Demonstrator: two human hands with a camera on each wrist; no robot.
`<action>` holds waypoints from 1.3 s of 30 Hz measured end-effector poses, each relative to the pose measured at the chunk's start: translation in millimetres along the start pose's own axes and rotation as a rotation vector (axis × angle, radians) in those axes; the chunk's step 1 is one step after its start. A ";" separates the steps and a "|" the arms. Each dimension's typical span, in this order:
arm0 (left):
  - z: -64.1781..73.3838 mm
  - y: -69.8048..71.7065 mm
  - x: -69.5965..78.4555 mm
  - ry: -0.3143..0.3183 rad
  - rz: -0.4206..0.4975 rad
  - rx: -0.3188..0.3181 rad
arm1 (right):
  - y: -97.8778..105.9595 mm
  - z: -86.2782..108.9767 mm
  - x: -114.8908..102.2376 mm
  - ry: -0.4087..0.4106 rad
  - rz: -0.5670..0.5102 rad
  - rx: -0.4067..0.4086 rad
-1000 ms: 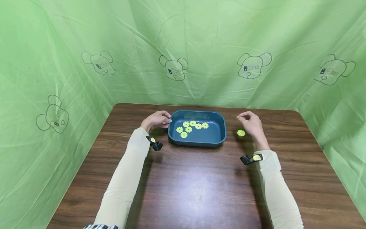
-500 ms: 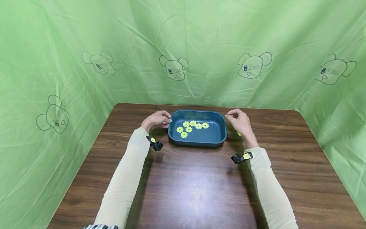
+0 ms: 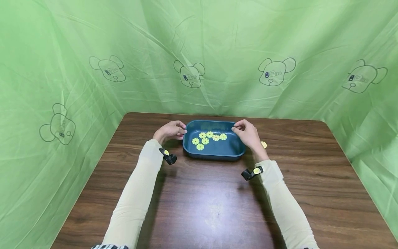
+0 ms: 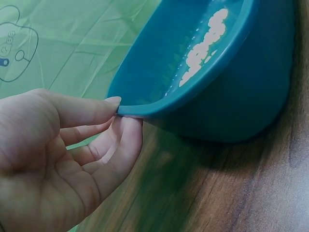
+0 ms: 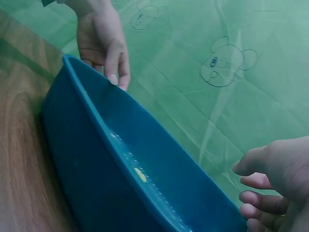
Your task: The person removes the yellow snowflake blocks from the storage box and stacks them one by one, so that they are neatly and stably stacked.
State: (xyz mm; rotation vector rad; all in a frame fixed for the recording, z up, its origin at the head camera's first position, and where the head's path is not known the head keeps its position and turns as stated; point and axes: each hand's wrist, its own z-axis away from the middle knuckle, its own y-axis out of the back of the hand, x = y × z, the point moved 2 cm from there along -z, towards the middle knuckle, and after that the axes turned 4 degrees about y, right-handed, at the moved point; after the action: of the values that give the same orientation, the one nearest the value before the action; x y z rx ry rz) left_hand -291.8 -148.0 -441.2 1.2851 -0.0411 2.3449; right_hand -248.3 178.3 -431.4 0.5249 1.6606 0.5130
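Observation:
A dark blue plastic tub [image 3: 214,156] with rounded corners stands near the table's far side. On its floor lie several yellow flower-shaped notched discs [image 3: 205,140]. The left hand [image 3: 171,130] pinches the tub's left end, thumb on top of the rim [image 4: 159,107] and fingers below it. Over the tub's right end is the right hand [image 3: 248,136], loosely curled; in the right wrist view no object shows between its thumb [image 5: 253,162] and fingers. One more yellow disc [image 3: 264,144] lies on the table just right of the right wrist, partly hidden behind it.
The brown wood-grain table [image 3: 192,193] ends at a green cloth backdrop [image 3: 230,41] printed with bear outlines. Each forearm wears a pale sleeve and a black wrist strap, such as the left strap [image 3: 169,157].
The right hand has moved left from beside the loose disc to over the tub's right end. The left hand, the tub and the discs inside stay in place.

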 end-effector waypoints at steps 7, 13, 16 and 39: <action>1.9 -0.3 0.9 0.002 -0.001 0.003 | -11.9 -1.7 -8.4 0.028 -0.001 -0.030; 1.9 -0.6 1.0 0.005 0.004 0.007 | -23.7 -5.3 -12.7 0.021 0.005 -0.082; 1.8 -0.4 1.0 0.006 -0.001 0.007 | -30.2 -8.3 -11.6 0.011 0.012 -0.096; 2.9 -1.0 1.2 0.008 0.009 -0.002 | -57.3 -18.5 4.1 -0.111 0.281 -0.300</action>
State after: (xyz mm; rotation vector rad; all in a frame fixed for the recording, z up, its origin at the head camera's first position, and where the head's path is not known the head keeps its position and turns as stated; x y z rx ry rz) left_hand -289.7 -147.3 -438.8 1.2768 -0.0460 2.3570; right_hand -270.3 134.3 -466.5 0.5555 1.3794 0.9062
